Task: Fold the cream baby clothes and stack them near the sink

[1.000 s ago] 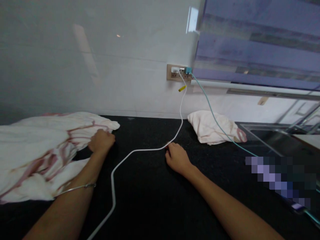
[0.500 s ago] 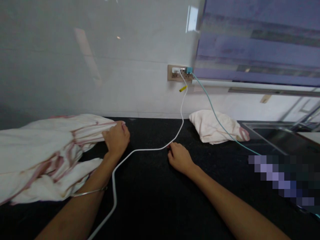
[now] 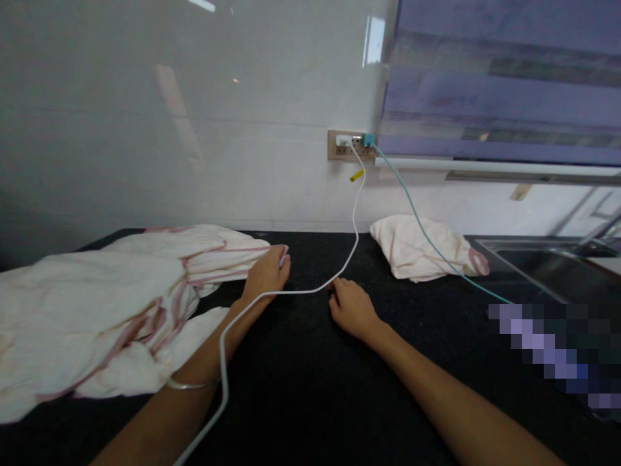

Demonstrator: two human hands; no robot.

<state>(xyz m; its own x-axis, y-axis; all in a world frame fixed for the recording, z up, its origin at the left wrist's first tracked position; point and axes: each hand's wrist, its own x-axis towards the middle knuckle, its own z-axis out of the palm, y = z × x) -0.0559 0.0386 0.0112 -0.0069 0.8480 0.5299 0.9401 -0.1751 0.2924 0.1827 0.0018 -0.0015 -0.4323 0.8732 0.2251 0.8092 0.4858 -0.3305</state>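
A large white cloth with reddish stripes (image 3: 140,278) lies crumpled on the left of the black counter (image 3: 301,362). My left hand (image 3: 269,268) is closed on its right end, and a bit of the striped edge pokes out past the fingers. On the counter to the right rests my right hand (image 3: 353,307), its fingers curled in. A small reddish spot shows at those fingertips, too small to name. Beside them runs a white cable (image 3: 291,292), which crosses in front of my left wrist.
A wall socket (image 3: 334,152) holds a white plug and a teal plug. From the latter a teal cable (image 3: 410,194) passes over a bundled white cloth (image 3: 412,249). At the right are a sink (image 3: 514,272) and a purple blind (image 3: 485,97).
My left hand has moved right, closer to my right hand, dragging the striped cloth along with it. My right hand stays in nearly the same place by the cable.
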